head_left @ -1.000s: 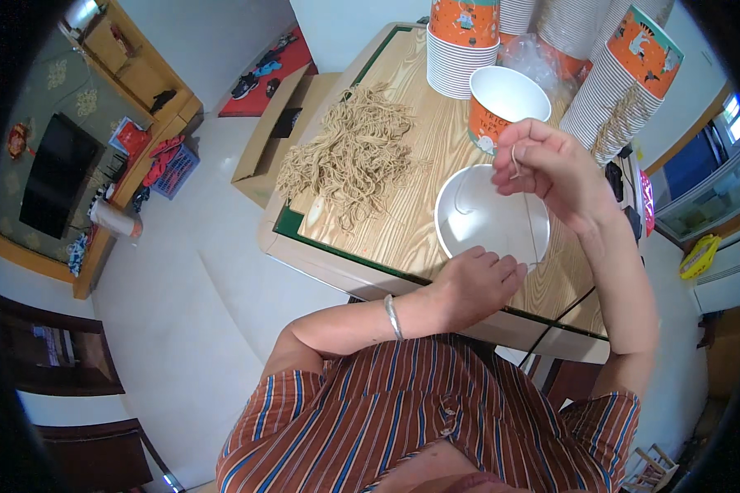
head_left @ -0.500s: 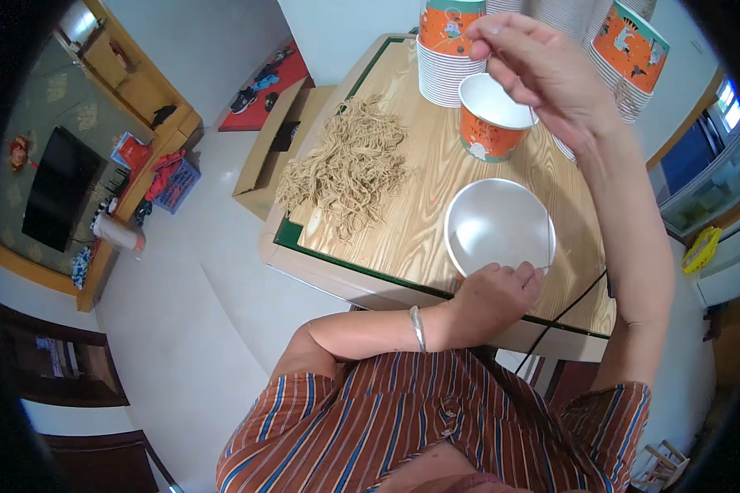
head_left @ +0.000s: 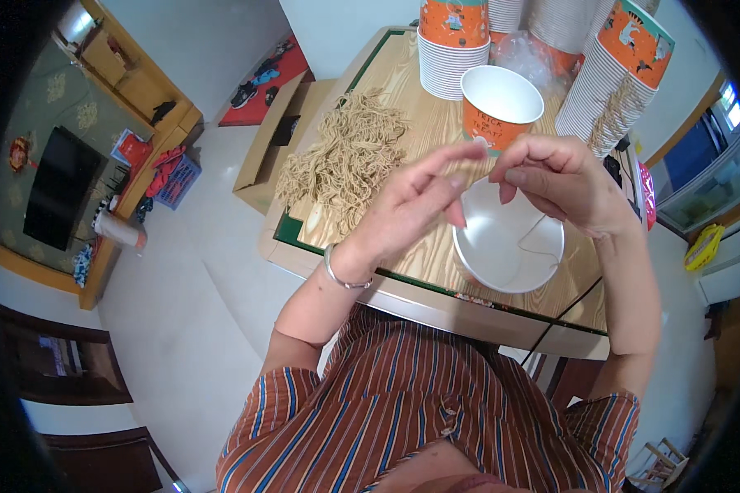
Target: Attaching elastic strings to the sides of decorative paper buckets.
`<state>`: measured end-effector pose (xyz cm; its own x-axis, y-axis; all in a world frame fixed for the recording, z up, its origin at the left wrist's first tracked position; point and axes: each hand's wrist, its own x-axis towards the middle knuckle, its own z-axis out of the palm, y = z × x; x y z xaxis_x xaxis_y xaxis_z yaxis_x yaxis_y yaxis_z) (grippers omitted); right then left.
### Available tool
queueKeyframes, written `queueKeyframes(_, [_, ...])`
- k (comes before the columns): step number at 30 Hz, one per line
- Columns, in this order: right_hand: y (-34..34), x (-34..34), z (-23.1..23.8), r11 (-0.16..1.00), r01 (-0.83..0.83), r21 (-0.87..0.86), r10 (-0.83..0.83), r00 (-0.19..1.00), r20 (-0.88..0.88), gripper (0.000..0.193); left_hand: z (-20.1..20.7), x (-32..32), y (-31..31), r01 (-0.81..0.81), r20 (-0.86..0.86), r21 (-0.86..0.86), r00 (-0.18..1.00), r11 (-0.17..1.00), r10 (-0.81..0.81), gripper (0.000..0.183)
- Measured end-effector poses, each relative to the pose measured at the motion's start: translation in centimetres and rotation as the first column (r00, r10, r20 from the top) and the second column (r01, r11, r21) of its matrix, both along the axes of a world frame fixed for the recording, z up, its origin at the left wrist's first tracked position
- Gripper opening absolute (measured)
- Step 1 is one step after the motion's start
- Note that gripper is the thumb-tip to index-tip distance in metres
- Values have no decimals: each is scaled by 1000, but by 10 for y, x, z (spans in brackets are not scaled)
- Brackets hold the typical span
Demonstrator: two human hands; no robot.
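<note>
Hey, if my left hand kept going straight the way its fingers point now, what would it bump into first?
Most likely your right hand: its curled fingers lie just ahead of the left hand's fingertips. Depth is unclear from this single view, so it might pass above or below.

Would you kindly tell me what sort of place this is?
It looks like a living room in a home, judging by the dark television and the shoes on a red mat.
</note>
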<state>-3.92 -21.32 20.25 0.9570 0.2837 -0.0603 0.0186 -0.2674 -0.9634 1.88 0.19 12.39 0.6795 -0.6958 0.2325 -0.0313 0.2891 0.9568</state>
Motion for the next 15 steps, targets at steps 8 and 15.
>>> queueKeyframes(8, [-10, -1, -10, 996, 21, 92, -23, 1000, 21, 12, -18, 6, -5, 36, -5, 122, 999, 992, -36, 23])
queueKeyframes(15, [-18, -3, -31, 992, 120, 26, -119, 992, -33, 14, -33, 14, 6, -145, 169, 220, 980, 965, 109, 18])
